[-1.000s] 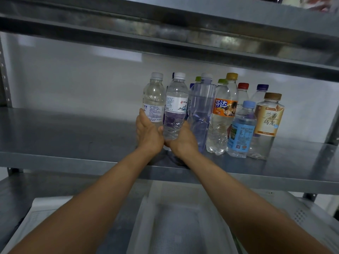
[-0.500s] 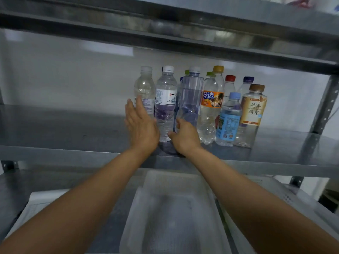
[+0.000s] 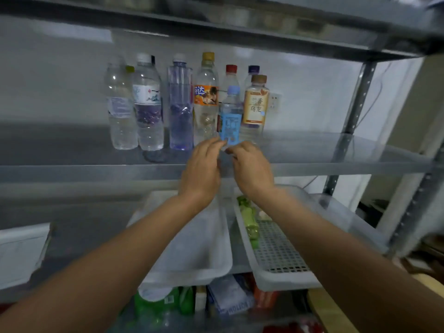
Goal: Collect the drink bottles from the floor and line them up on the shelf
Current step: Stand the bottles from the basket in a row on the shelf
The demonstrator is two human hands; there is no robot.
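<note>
Head view: a row of bottles stands upright on the metal shelf (image 3: 312, 162), set back from its front edge and left of its right-hand post (image 3: 358, 104). From left to right the front row is a clear bottle (image 3: 120, 116), a white-label bottle (image 3: 147, 109), a tall violet bottle (image 3: 180, 111), an orange-label bottle (image 3: 206, 102), a small blue-label bottle (image 3: 231, 116) and a brown-capped tea bottle (image 3: 256, 106). They stand close together, several touching. Behind them show a red cap (image 3: 231, 68) and a purple cap (image 3: 254, 69), and a yellow-green cap (image 3: 130, 68) peeks out between the 2 leftmost bottles.

Both arms reach up to the shelf's front edge. The left hand (image 3: 201, 171) and the right hand (image 3: 249, 169) meet at the foot of the blue-label bottle, fingers lightly curled, left fingertips (image 3: 215, 143) at its lower left and right fingertips (image 3: 234, 151) just under its label. Blur and the hands themselves hide the bottle's base, so I cannot tell whether either hand grasps it or only touches it.

On the shelf below sit 2 white trays side by side: a plain tray (image 3: 192, 260) on the left and a perforated tray (image 3: 288, 265) on the right with green items (image 3: 249, 224) along its left wall. Green packs (image 3: 163, 304) lie lower still.
</note>
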